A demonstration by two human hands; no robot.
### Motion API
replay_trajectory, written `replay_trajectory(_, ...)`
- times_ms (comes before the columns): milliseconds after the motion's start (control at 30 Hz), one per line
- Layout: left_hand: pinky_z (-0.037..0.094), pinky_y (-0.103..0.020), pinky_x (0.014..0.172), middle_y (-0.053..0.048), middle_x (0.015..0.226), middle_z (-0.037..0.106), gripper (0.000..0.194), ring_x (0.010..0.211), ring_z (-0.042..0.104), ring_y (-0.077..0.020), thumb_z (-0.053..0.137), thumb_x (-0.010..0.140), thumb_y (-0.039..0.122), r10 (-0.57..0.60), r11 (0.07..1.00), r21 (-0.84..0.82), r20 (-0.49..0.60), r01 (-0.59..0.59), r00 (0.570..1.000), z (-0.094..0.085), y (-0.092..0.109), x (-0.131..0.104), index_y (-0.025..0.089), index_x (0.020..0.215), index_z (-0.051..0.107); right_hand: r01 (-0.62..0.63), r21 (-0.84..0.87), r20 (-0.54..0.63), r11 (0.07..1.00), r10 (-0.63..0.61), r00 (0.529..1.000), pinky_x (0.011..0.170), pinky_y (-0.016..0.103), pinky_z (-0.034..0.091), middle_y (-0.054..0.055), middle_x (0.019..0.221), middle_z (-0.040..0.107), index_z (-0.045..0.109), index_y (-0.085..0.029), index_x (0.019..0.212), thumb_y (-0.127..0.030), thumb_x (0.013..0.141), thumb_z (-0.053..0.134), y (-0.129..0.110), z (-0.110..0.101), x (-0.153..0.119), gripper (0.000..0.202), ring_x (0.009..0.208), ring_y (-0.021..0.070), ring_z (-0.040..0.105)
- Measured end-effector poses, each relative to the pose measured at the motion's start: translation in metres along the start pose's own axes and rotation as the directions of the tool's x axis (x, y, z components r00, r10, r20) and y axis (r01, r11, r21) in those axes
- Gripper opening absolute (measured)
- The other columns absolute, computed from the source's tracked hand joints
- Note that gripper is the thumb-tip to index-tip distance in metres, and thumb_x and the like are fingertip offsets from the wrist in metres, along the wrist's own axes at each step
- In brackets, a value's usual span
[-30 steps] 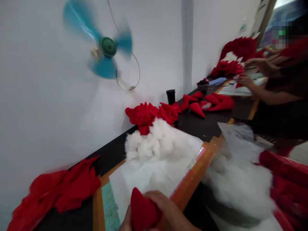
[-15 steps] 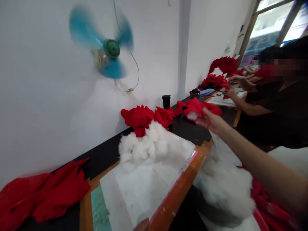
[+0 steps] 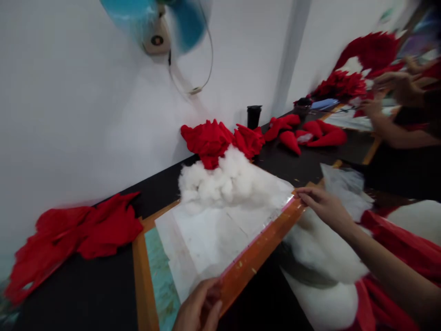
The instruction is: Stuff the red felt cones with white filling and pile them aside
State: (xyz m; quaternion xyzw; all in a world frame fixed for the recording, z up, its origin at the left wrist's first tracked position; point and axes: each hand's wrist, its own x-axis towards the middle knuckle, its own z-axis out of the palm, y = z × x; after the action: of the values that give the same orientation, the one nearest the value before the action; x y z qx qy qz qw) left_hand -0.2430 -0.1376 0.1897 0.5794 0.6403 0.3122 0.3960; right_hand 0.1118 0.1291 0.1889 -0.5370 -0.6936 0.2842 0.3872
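My right hand (image 3: 322, 207) reaches to the far right corner of a white sheet (image 3: 210, 239), fingertips close together on its taped edge. At the near edge is my left hand (image 3: 200, 305), with bent fingers and a gap between thumb and forefinger. It holds nothing that I can see. A heap of white stuffing (image 3: 220, 181) covers the far part of the sheet. Red stuffed cloth pieces (image 3: 325, 133) lie on the dark table beyond my right hand; one shows white filling at its opening.
Red cloth (image 3: 82, 230) lies at left, and a red cloth pile (image 3: 210, 138) sits behind the stuffing near a black cup (image 3: 254, 116). A bag of stuffing (image 3: 320, 248) stands below the table edge. A co-worker's hands (image 3: 392, 92) are at far right; a wall fan (image 3: 156, 32) spins above.
My right hand has let go of the red stuffed piece, now lying on the table, and moved to the sheet's corner. More of my left hand shows. The view has tilted down.
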Motion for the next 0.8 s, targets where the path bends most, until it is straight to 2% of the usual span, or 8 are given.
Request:
replay_trajectory(67,0.054,-0.032,0.086,-0.008,0.109,0.068,0.031,0.098,0.065,-0.0199,0.045,0.092,0.030,0.059,0.992,0.113,-0.080,-0.050,0.995,-0.006,0.009,0.005,0.026,0.119,0.059,0.107,-0.103,0.093,0.989,-0.098,0.991,0.069,0.037,0.054,0.007,0.086,0.073,0.067,-0.022,0.100,-0.047,0.086,0.053,-0.007,0.009,-0.005,0.032,0.077,0.0239,0.068)
replay_trajectory(133,0.049,-0.037,0.095,-0.009,0.115,0.065,0.031,0.108,0.059,-0.0217,0.044,0.093,0.027,0.109,0.969,0.235,-0.164,-0.069,0.980,-0.011,0.013,0.009,0.025,0.120,0.057,0.292,-0.179,0.184,0.939,-0.260,0.948,0.074,0.039,0.054,0.008,0.093,0.072,0.067,-0.023,0.103,-0.045,0.088,0.052,-0.019,0.025,-0.009,0.030,0.086,0.0259,0.067)
replay_trajectory(233,0.044,-0.042,0.102,-0.010,0.121,0.062,0.032,0.116,0.053,-0.0230,0.045,0.092,0.024,0.142,0.940,0.335,-0.206,-0.067,0.968,-0.018,0.012,0.010,0.022,0.122,0.056,0.565,-0.190,0.260,0.803,-0.514,0.818,0.090,0.046,0.050,0.010,0.119,0.065,0.063,-0.025,0.115,-0.041,0.090,0.053,-0.041,0.057,-0.013,0.031,0.105,0.0282,0.061)
replay_trajectory(367,0.041,-0.043,0.105,-0.010,0.126,0.059,0.035,0.121,0.049,-0.0242,0.050,0.090,0.022,0.149,0.909,0.415,-0.221,-0.045,0.964,-0.037,0.004,0.010,0.021,0.124,0.054,0.724,-0.091,0.302,0.684,-0.674,0.674,0.092,0.046,0.050,0.007,0.124,0.063,0.061,-0.028,0.120,-0.038,0.092,0.051,-0.067,0.110,-0.015,0.032,0.110,0.0282,0.059)
replay_trajectory(467,0.043,-0.041,0.102,-0.009,0.121,0.061,0.034,0.116,0.052,-0.0231,0.052,0.088,0.021,0.165,0.856,0.515,-0.330,0.031,0.929,-0.076,-0.013,0.015,0.020,0.121,0.056,0.829,0.006,0.350,0.559,-0.778,0.522,0.087,0.045,0.053,0.005,0.120,0.066,0.064,-0.032,0.117,-0.039,0.091,0.051,-0.079,0.156,-0.018,0.030,0.106,0.0283,0.062)
replay_trajectory(567,0.044,-0.039,0.099,-0.010,0.121,0.061,0.033,0.114,0.053,-0.0227,0.054,0.086,0.022,0.143,0.684,0.662,-0.534,0.307,0.833,-0.133,-0.041,0.017,0.018,0.119,0.056,0.894,0.090,0.381,0.439,-0.845,0.376,0.085,0.045,0.055,0.003,0.122,0.066,0.063,-0.034,0.120,-0.038,0.090,0.054,-0.092,0.197,-0.031,0.032,0.105,0.0281,0.064)
replay_trajectory(667,0.041,-0.046,0.099,-0.016,0.126,0.056,0.041,0.119,0.049,-0.0274,0.048,0.084,0.009,0.141,0.612,0.650,-0.651,0.451,0.746,-0.183,-0.070,0.015,0.013,0.123,0.055,0.897,0.146,0.397,0.417,-0.856,0.333,0.083,0.041,0.059,0.002,0.122,0.067,0.062,-0.034,0.123,-0.035,0.089,0.057,-0.108,0.218,-0.049,0.034,0.104,0.0268,0.066)
replay_trajectory(800,0.029,-0.052,0.107,-0.014,0.132,0.052,0.042,0.127,0.042,-0.0290,0.046,0.083,0.004,0.184,0.565,0.677,-0.661,0.472,0.727,-0.220,-0.093,0.017,0.018,0.120,0.060,0.885,0.223,0.390,0.410,-0.869,0.305,0.076,0.035,0.062,0.002,0.113,0.071,0.065,-0.034,0.118,-0.029,0.089,0.055,-0.130,0.218,-0.067,0.031,0.097,0.0243,0.069)
